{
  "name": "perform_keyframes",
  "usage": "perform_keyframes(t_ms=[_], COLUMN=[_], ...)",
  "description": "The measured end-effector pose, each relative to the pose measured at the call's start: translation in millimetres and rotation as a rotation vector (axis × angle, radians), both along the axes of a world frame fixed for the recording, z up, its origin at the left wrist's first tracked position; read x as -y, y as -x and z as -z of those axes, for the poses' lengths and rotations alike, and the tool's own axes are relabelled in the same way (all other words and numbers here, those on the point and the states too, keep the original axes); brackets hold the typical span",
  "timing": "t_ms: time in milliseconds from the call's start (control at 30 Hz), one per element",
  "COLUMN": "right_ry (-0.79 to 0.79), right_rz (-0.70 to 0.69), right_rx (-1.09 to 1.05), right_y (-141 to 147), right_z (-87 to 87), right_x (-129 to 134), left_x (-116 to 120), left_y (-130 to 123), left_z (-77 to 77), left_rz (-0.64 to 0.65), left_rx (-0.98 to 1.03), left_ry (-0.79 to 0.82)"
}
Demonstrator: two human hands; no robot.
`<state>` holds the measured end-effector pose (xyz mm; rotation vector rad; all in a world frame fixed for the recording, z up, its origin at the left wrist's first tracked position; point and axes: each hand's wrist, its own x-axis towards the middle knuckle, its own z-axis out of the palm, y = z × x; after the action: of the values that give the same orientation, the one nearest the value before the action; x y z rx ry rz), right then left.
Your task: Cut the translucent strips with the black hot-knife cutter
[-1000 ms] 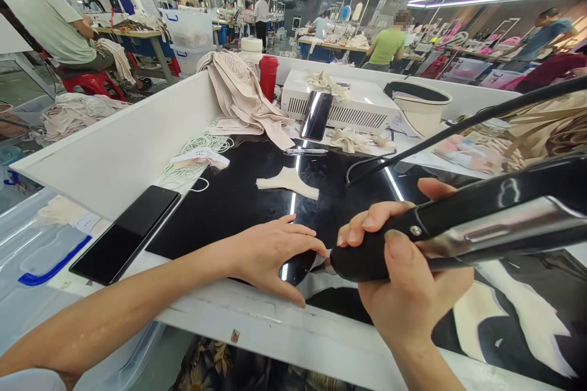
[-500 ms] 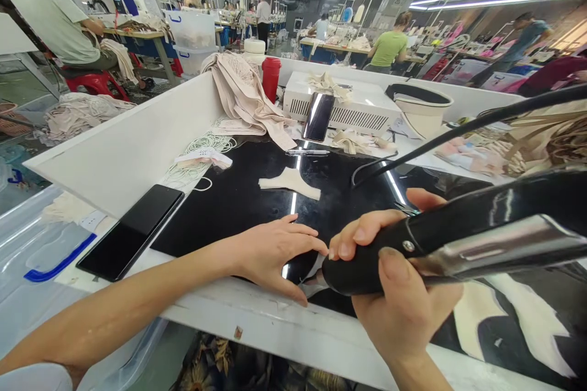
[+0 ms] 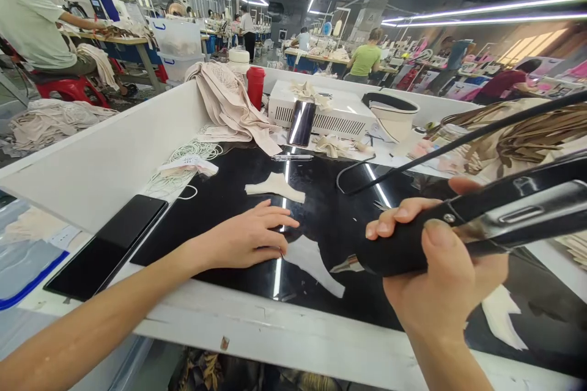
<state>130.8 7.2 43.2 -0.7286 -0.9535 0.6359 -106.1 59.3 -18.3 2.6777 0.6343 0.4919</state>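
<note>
My right hand [image 3: 444,263] is wrapped round a black handheld tool [image 3: 513,208] with a silver lever and a cable. The tool's metal tip [image 3: 347,264] points left, low over the black work surface [image 3: 215,201]. My left hand [image 3: 247,237] rests with its fingers apart, fingertips at the left end of a curved white fabric piece [image 3: 315,264]. The tip is close to that piece's right side; whether they touch I cannot tell. Beyond my left hand, a small cream fabric piece [image 3: 276,187] lies flat.
A dark phone [image 3: 110,244] lies at the left. Behind are folded cloth [image 3: 229,98], a red bottle [image 3: 255,88], an upright phone [image 3: 301,123] and a white box [image 3: 342,117]. The tool's black cable [image 3: 458,140] crosses the right side. Other people sit at machines further back.
The tool and my right hand have moved right, away from my left hand, and the white piece between them is now in full view. The camera view has shifted slightly right.
</note>
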Motion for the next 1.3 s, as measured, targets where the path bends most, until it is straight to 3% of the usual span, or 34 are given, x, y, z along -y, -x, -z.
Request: perform_keyframes(t_ms=[133,267,367,533,700,1300], right_ry=[-0.014,-0.025,-0.038,-0.066,-0.048,-0.063], right_rz=[-0.021,-0.031,-0.033,-0.049,-0.056,-0.092], right_rx=[0.018,0.036,0.033,0.031,0.052,0.074], right_y=[0,2,5,11,14,22], right_z=[2.8,5.4,6.2,7.6,12.7,22.9], right_x=[1,0,-3,-11,-18,-18], left_x=[-5,3,16,28,29,32], left_y=[5,-8,-28,-48,-45,-41], left_z=[-0.3,-1.3,-2.2,2.7,7.1,0.7], left_rz=[-0.176,-0.279,-0.251,-0.179,-0.181,-0.164], left_rx=[0.007,0.135,0.181,0.068,0.02,-0.025], left_ry=[-0.142,-0.134,-0.028,0.123,0.159,0.212])
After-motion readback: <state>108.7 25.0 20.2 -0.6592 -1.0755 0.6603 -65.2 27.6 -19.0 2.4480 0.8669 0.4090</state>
